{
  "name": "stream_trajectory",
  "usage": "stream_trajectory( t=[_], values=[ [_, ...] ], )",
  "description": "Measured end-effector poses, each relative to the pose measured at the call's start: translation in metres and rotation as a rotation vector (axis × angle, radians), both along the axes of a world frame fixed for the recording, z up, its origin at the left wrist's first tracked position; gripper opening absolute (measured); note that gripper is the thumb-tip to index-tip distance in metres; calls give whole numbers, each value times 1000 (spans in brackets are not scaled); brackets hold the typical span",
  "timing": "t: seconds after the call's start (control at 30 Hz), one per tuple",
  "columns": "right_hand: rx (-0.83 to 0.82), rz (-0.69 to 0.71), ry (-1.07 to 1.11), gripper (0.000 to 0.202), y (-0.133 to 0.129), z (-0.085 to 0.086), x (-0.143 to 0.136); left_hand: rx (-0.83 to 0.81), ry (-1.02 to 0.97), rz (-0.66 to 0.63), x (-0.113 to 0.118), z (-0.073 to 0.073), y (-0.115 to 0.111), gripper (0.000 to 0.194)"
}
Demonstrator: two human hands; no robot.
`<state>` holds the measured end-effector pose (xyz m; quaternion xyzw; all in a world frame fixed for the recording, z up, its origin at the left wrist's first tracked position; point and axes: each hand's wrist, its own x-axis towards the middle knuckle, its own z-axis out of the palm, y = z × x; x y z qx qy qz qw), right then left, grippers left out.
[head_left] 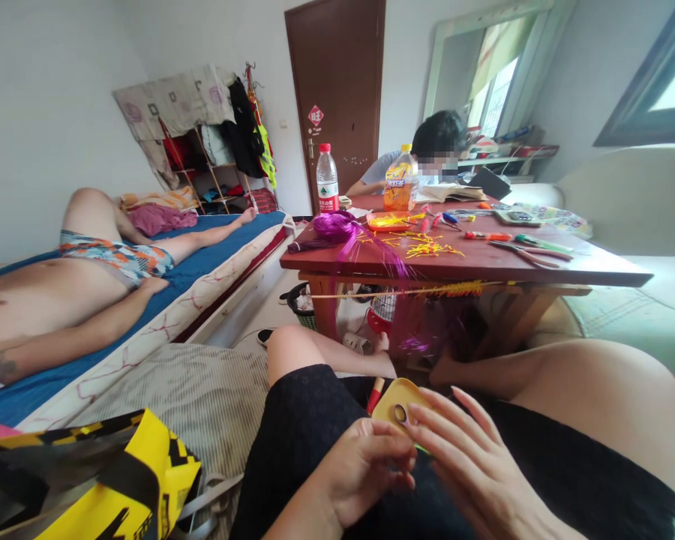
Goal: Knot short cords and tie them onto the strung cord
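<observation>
1. Far left: brown door (337,97).
2. Left: bed (219,246), blue sheet, person lying (34,300).
3. Far centre: water bottle (327,184), left of orange drink bottle (400,184).
4. Near left: yellow-black bag (157,457).

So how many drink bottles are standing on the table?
2. A clear, red-capped bottle stands toward the far left of the table; a yellow-capped bottle of orange drink stands to its right. Another could be hidden behind them.

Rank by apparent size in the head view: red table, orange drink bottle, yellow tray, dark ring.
1. Red table
2. Orange drink bottle and yellow tray: unsure, since the tray is nearer the camera and partly covered
3. Dark ring
</observation>
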<state>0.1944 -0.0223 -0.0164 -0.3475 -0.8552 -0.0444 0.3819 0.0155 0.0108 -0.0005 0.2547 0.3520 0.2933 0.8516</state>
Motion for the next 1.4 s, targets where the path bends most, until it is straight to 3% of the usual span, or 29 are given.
stream_trajectory(
  t=[0.07, 0.2, 0.33, 0.5, 0.63, 0.7, 0.8, 0.9, 1.03, 1.17, 1.4],
  values=[
    [20, 71, -112, 50, 5, -1, -1, 3, -9, 18, 0, 2, 0, 16],
    [11, 104, -124, 55, 8, 0, -9, 72, 2, 75, 3, 6, 1, 14],
    [-85, 220, -169, 56, 10, 29, -3, 67, 53, 142, 5, 11, 5, 7],
    [-324, 496, -368, 45, 20, 79, 11, 2, -33, -130, 7, 18, 9, 9],
    [-547, 534, -422, 35, 25, 90, 14, -9, -92, -205, 8, 22, 12, 10],
    [-489, 519, -383, 36, 26, 87, 14, -1, -92, -188, 8, 24, 13, 9],
    [-278, 483, -261, 38, 27, 81, 12, 53, -37, -122, 6, 29, 14, 7],
    [-276, 365, -152, 35, 29, 77, 6, 187, 69, -58, 5, 36, 15, 6],
    [-461, 153, 134, 23, 32, 72, -7, 398, 201, -32, 6, 45, 18, 7],
    [-692, 34, 360, 15, 35, 69, -15, 524, 315, -31, 7, 48, 22, 5],
    [-880, -25, 515, 16, 41, 65, -23, 1319, 768, 137, 8, 40, 10, 17]
  ],
)
